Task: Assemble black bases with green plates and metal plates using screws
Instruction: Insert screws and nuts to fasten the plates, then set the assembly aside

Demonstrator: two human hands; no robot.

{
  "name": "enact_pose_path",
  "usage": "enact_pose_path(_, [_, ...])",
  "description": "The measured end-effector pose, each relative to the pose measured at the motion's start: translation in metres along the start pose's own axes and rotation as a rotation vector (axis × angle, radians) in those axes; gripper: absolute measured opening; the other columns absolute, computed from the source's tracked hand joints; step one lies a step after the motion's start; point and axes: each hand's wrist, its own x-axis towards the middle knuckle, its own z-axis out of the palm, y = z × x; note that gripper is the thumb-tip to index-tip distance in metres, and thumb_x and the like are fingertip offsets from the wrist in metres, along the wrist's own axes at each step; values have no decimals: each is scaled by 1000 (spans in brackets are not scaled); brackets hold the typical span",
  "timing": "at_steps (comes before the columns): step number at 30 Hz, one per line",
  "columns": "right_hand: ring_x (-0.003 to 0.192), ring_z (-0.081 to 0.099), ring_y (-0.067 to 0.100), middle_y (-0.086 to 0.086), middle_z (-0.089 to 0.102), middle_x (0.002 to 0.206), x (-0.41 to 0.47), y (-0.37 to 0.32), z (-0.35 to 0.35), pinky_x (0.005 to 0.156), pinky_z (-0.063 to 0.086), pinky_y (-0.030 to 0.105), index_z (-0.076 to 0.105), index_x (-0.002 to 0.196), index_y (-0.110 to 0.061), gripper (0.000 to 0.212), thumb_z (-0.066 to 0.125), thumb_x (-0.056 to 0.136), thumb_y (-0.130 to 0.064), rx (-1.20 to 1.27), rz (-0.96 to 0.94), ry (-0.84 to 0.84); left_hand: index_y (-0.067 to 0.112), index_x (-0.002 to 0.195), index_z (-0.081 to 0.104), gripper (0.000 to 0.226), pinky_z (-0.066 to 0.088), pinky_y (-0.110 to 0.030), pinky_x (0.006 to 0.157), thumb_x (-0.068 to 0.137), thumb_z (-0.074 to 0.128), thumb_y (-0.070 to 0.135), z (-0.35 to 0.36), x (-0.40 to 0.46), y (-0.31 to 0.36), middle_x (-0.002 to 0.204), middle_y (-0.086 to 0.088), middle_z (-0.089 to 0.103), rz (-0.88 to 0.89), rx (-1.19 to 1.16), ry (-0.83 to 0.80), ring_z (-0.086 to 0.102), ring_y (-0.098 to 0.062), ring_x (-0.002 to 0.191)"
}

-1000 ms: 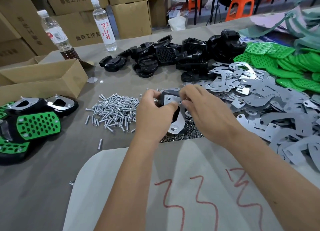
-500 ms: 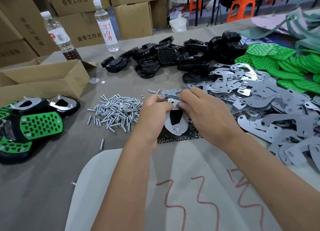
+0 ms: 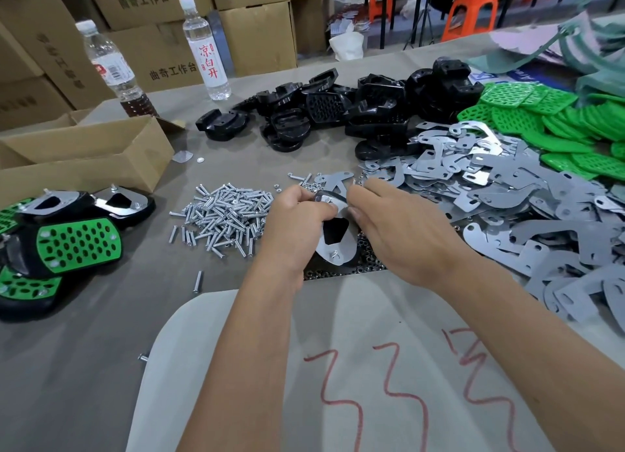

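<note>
Left of centre, finished assemblies (image 3: 77, 245) and loose screws (image 3: 223, 214) lie; the left hand (image 3: 291, 228) grips the black base (image 3: 334, 231), right hand (image 3: 402, 231) fingertips pinching its metal plate (image 3: 333, 248). Likely next: seating a second screw.

Screw pile (image 3: 226, 214) sits just left of the hands, metal plates (image 3: 507, 194) spread out to the right. Loose bases (image 3: 338, 110) are heaped behind, finished units (image 3: 67, 238) far left, in front of a cardboard box (image 3: 84, 157), two bottles (image 3: 203, 45) behind it.
</note>
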Motion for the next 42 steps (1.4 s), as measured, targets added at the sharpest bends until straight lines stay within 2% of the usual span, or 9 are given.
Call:
enact_pose_path(6, [69, 46, 29, -8, 37, 82, 2, -3, 5, 58, 35, 42, 35, 89, -20, 24, 31, 109, -32, -15, 14, 62, 18, 79, 56, 18, 45, -37, 66, 66, 67, 21, 6, -6, 4, 76, -4, 65, 42, -17, -1, 59, -24, 69])
enact_pose_path(13, [56, 39, 29, -9, 27, 60, 4, -5, 6, 54, 22, 37, 32, 73, -19, 35, 36, 106, -30, -50, 145, 229, 20, 82, 57, 22, 52, -43, 73, 65, 68, 28, 19, -12, 3, 84, -9, 72, 89, -48, 49, 64, -24, 74])
enact_pose_path(16, [56, 39, 28, -9, 28, 57, 4, -5, 6, 54, 23, 37, 33, 69, -19, 41, 47, 107, -25, -57, 196, 249, 20, 84, 59, 24, 55, -45, 75, 65, 68, 32, 22, -13, 3, 89, -12, 75, 123, -22, 71, 66, -23, 75])
enact_pose_path(23, [58, 43, 27, -2, 43, 54, 5, -9, 13, 57, 25, 39, 31, 60, -19, 50, 40, 107, -33, 83, 369, 277, 21, 84, 58, 20, 55, -57, 83, 71, 67, 32, 26, -13, 0, 88, -11, 73, 211, 64, 72, 69, -36, 83])
enact_pose_path(28, [53, 36, 23, 2, 43, 52, 5, -6, 15, 55, 25, 40, 34, 56, -17, 52, 45, 105, -30, 235, 466, 336, 28, 76, 51, 17, 55, -60, 79, 75, 68, 30, 32, -14, -4, 75, 1, 66, 301, 112, 74, 60, -24, 71])
enact_pose_path(33, [50, 40, 19, -3, 43, 48, 5, -3, 12, 54, 32, 39, 37, 54, -15, 55, 43, 106, -31, 416, 446, 416, 26, 74, 51, 21, 54, -56, 69, 74, 72, 27, 33, -15, -2, 79, -10, 69, 287, 57, 89, 61, -30, 70])
enact_pose_path(36, [63, 61, 20, -1, 63, 60, 4, 3, 5, 66, 48, 42, 53, 70, -18, 51, 38, 108, -49, 576, 391, 361, 25, 74, 54, 26, 40, -33, 46, 82, 78, 18, 28, -12, -2, 78, -12, 67, 169, -115, 102, 58, -28, 64])
enact_pose_path(38, [64, 62, 9, -9, 66, 66, 4, 8, 3, 60, 48, 29, 60, 82, -30, 37, 45, 107, -51, 802, 367, 220, 20, 79, 57, 23, 42, -30, 45, 86, 79, 15, 25, -11, -2, 82, -15, 67, 117, -192, 92, 61, -28, 69])
enact_pose_path(42, [53, 56, 4, -12, 64, 62, 2, 20, 9, 42, 40, 23, 68, 110, -25, 10, 62, 104, -30, 1165, 393, 131, 12, 89, 67, 20, 58, -58, 85, 87, 81, 26, 26, -8, -4, 98, -18, 74, 184, -194, 102, 72, -36, 93])
